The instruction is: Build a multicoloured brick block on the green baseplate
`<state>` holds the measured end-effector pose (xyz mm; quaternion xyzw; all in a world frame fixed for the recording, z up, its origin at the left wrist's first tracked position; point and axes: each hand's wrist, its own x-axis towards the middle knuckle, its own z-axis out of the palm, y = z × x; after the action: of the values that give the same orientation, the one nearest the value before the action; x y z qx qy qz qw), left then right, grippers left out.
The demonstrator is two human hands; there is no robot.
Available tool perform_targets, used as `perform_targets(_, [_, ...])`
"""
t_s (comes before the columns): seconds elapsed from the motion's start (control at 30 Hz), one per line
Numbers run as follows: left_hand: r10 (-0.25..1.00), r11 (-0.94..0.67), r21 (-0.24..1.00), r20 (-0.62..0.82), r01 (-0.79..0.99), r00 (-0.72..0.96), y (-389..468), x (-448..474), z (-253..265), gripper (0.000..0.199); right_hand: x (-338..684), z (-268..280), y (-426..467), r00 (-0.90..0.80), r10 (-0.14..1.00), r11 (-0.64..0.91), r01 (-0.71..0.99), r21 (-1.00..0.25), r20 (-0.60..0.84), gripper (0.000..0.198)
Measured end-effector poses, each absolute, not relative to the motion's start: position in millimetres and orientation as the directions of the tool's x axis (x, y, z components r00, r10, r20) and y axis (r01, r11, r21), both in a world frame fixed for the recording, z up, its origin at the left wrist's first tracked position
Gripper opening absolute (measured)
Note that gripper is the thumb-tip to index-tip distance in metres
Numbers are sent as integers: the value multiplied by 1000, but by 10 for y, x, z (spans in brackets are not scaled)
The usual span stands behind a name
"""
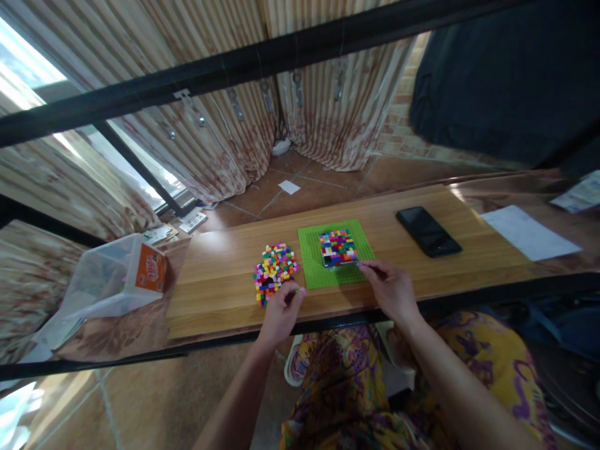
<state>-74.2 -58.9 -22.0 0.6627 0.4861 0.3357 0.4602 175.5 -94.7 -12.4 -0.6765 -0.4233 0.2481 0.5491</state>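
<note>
A block built of multicoloured toy bricks (338, 247) stands on a green studded baseplate (313, 275). At its near right corner, my right hand (394, 292) pinches a small purple brick (360, 265) between thumb and fingertips. My left hand (283, 310) is closed in a pinch at the near edge of a pile of loose toy bricks (279, 262). A tiny pinkish brick (302, 291) shows at its fingertips, partly covered by them. The pile lies left of the baseplate, its near part hidden behind the left hand.
Everything rests on a wooden board (215, 275). A black phone (429, 231) lies to the right, with white paper (529, 231) beyond it. A clear plastic bin (112, 281) with an orange label stands at the left. A dark metal bar (225, 62) crosses above the far side.
</note>
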Motion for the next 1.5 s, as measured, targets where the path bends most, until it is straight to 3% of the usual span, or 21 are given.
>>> perform_targets(0.23, [948,-156,913,30,376,318,-604,-725,-198,27,1911,-65,-722,367,888,1,598,-801,275,23])
perform_targets(0.43, [948,-156,912,30,380,317,-602,-715,-195,25,1982,28,-617,269,929,10,666,-746,253,17])
perform_targets(0.53, [945,-168,907,37,386,326,-603,-713,-197,23,1988,29,-578,308,927,4,561,-828,213,17])
perform_targets(0.7, [945,-169,903,35,395,325,-606,-712,-200,23,1967,-45,-514,437,898,-54,232,-971,55,31])
perform_targets(0.9, [944,-165,906,30,390,330,-610,-713,-202,22,1911,-97,-510,465,877,-90,-86,-992,-120,36])
perform_targets(1.1, [941,-168,908,32,384,337,-614,-717,-234,22,1867,-97,-507,481,852,-116,-210,-971,-206,34])
perform_targets(1.5, [949,-88,952,-10,295,315,-615,-702,-256,27,1822,-150,-554,513,844,-19,-268,-963,-159,35])
